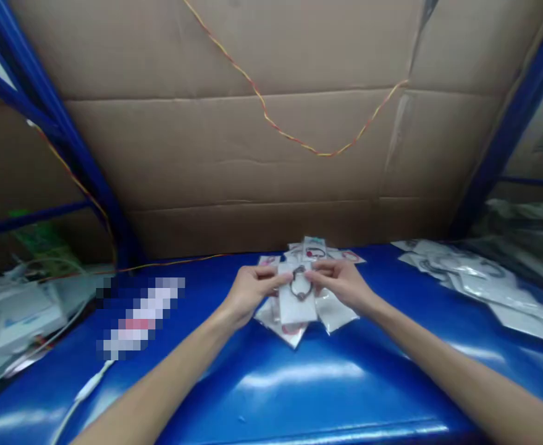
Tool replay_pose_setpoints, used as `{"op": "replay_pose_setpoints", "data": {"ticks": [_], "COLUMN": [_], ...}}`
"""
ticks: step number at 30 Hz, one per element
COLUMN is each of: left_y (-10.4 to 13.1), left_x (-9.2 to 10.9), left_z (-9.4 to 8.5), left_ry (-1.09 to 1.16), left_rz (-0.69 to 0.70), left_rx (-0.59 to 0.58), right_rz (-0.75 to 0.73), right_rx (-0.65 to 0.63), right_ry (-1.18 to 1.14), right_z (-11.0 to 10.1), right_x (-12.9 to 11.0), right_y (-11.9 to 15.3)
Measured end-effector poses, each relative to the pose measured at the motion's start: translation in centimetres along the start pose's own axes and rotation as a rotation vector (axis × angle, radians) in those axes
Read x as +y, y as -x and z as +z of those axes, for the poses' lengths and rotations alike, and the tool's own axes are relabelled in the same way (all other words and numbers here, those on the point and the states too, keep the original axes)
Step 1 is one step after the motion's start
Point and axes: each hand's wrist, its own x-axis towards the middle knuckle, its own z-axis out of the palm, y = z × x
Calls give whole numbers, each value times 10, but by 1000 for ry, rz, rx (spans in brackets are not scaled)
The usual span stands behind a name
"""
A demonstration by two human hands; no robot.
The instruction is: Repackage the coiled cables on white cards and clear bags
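Observation:
A dark bracelet (301, 296) lies against a white card (294, 314), held up just above the blue surface. My left hand (252, 287) pinches the upper left of the card, thumb tip beside the bracelet and fingers partly hidden behind. From the other side, my right hand (343, 285) is closed on the upper right, its thumb close to the bracelet's top. Whether the bracelet is inside a clear sleeve I cannot tell. Underneath and behind lie several small clear packets, among them one with a dark band and a red piece (315, 250).
More white packets (475, 278) are heaped at the right on the blue table surface (299, 395). A blurred-out item with a white cable (88, 386) lies left. Blue metal posts (67, 130) flank a cardboard wall (252, 167), where a red-yellow twisted wire (290, 136) hangs.

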Motion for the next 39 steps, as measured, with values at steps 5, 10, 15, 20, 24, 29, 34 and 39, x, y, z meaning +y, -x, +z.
{"op": "replay_pose_setpoints", "data": {"ticks": [5, 10, 15, 20, 24, 29, 34, 39], "left_y": [-5, -9, -10, -10, -10, -12, -14, -16], "left_x": [-3, -5, -6, -10, -11, -16, -26, -30], "left_z": [-6, -14, -15, -10, -5, -3, 0, 1], "left_ry": [-3, -7, -76, -86, -85, -127, -110, -112], "left_rz": [-46, -6, 5, 35, 79, 144, 127, 135], "left_rx": [8, -131, -113, -2, 39, 169, 197, 222], "right_rz": [12, -5, -6, -27, -53, -79, -66, -98], "right_rx": [44, 105, 164, 196, 207, 190, 187, 235], "right_ry": [1, 48, 71, 106, 130, 144, 206, 243], "right_z": [-1, -6, -8, -10, -13, -12, -14, -17], "right_x": [7, 8, 8, 11, 13, 11, 8, 11], "right_y": [-2, -5, -7, -7, -7, -7, -6, -7]}}
